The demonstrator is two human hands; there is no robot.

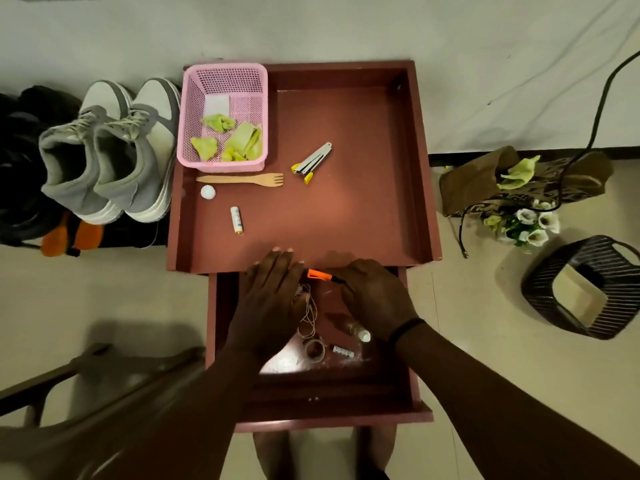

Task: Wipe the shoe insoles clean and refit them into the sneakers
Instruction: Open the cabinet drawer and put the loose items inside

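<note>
Leftmost, the sneakers [107, 150] are standing side by side on the floor against the table [346, 209], toes away and openings up, probably parked within reach for refitting. They are looking grey and off-white, laces tied; whether insoles are sitting inside I cannot tell, the openings being dark.

Just beside them, the basket [221, 112] is sitting in the table's far left corner, holding crumpled green wipes [239, 140], seemingly kept handy for the wiping. In front of it a fork [242, 180], a small tube [236, 220] and a stapler [311, 161] are lying loose.

Nearer, the left hand [270, 299] is reaching into the pulled-out drawer [311, 386], fingers straight and spread, resting over a tangle of cord [309, 313]. The right hand [374, 292] is curling round an orange pen [320, 274], apparently rummaging; no insole is showing anywhere, so wiping is not yet begun.
</note>
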